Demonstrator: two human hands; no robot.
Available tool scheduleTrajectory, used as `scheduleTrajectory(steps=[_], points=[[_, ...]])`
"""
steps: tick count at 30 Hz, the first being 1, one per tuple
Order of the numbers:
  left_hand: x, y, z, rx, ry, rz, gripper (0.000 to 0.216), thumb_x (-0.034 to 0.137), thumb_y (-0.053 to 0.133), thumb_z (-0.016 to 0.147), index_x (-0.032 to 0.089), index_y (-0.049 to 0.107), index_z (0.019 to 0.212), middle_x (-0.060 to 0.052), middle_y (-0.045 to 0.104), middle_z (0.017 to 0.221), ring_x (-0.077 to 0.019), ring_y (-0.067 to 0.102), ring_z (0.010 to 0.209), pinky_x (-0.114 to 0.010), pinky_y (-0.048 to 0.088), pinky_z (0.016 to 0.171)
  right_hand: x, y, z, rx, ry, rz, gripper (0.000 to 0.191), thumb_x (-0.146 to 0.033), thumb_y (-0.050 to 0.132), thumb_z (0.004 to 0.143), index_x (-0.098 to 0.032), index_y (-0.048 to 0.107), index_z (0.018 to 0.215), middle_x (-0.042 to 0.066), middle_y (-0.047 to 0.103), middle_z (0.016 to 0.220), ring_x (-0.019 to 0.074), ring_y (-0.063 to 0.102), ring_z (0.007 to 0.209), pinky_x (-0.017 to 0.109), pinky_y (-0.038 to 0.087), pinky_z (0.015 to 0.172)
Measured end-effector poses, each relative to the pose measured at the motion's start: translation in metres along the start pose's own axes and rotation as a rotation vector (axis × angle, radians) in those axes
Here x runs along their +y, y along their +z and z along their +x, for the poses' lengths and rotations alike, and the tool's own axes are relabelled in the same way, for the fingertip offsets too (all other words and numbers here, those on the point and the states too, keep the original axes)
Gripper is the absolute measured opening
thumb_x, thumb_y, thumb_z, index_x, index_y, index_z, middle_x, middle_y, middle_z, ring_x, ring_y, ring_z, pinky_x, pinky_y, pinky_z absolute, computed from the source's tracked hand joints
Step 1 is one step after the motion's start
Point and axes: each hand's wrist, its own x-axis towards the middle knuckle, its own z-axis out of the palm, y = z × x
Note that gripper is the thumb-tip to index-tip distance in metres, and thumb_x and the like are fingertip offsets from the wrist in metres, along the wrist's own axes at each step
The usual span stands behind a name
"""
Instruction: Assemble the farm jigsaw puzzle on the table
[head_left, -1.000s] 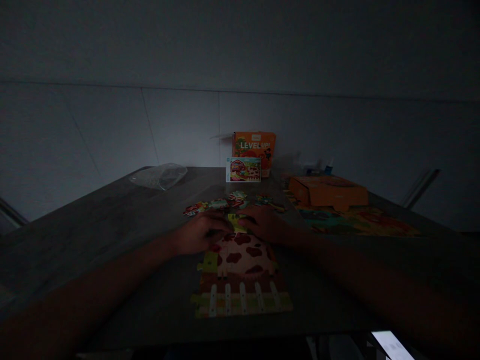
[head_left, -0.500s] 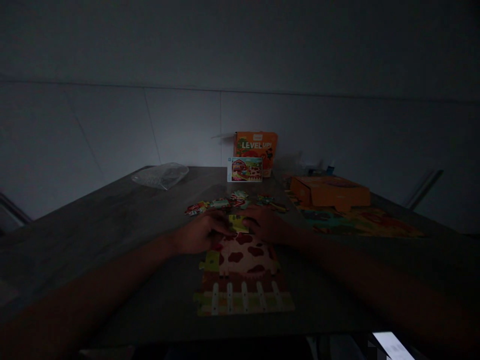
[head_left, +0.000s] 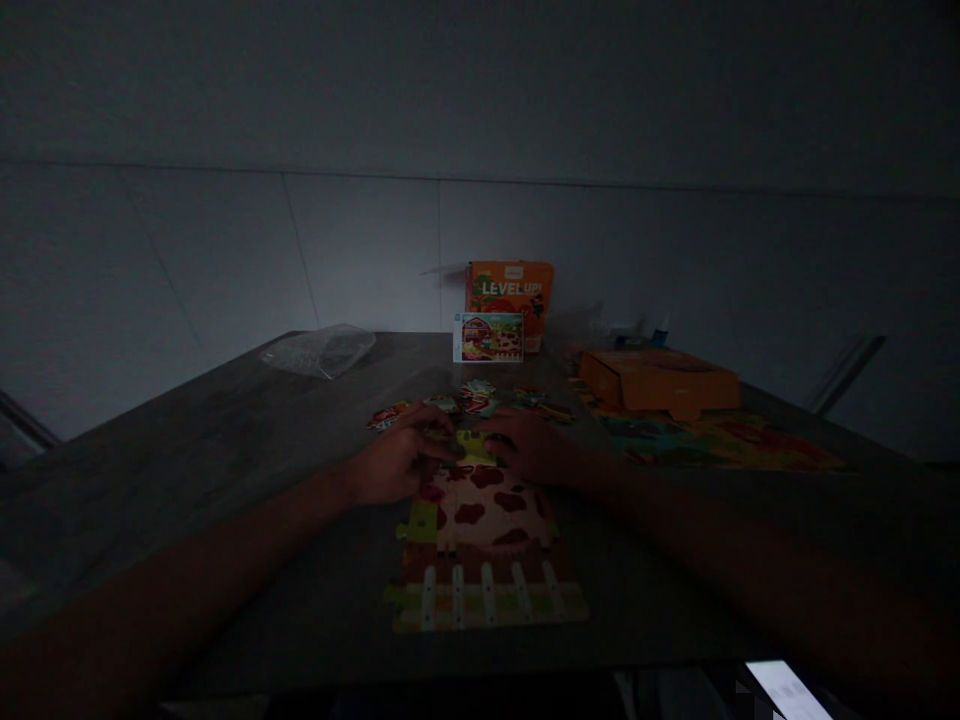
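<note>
While both hands stay put, the left hand [head_left: 394, 462] and right hand [head_left: 534, 447] press a yellow-green piece [head_left: 474, 445] (fingers flat, together) onto the half-built puzzle [head_left: 484, 545]; seating continues.

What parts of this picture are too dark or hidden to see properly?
- Head view: the yellow-green puzzle piece is partly covered by the left hand and right hand.
- Loose colourful puzzle pieces: too dim and small to read.
- Glowing white screen: cut off by the bottom edge.
</note>
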Motion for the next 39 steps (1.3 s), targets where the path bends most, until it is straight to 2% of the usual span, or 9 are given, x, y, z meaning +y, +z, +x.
scheduleTrajectory(steps=[7,20,39], points=[[0.0011,0.0005,0.001,-0.046,-0.012,-0.018,0.045,0.0,0.055,0.078,0.031,0.078,0.1,-0.007,0.058,0.117,-0.0264,0.052,0.114,-0.049,0.04,0.1,0.0022,0.002,0.0006,-0.025,-0.004,-0.031,0.03,-0.019,0.052,0.092,-0.012,0.068,0.117,0.014,0.068,0.11,0.0234,0.061,0.101,0.036,0.045,0.089],[0.0025,-0.001,0.0026,-0.091,-0.049,-0.047,0.046,-0.004,0.056,0.074,0.029,0.079,0.097,-0.007,0.06,0.117,-0.0252,0.052,0.116,-0.047,0.042,0.103,0.0054,0.0041,0.0016,-0.023,-0.021,-0.074,0.023,-0.019,0.052,0.092,-0.014,0.071,0.105,0.011,0.066,0.096,0.0199,0.059,0.088,0.032,0.042,0.08],[0.0019,0.0002,0.0033,-0.107,-0.051,-0.057,0.044,-0.002,0.056,0.077,0.029,0.079,0.097,-0.008,0.059,0.117,-0.0264,0.053,0.115,-0.049,0.041,0.102,0.0064,0.0033,0.0019,-0.04,-0.007,-0.061,0.024,-0.024,0.055,0.093,-0.015,0.071,0.108,0.01,0.064,0.101,0.0192,0.059,0.091,0.032,0.043,0.082]])
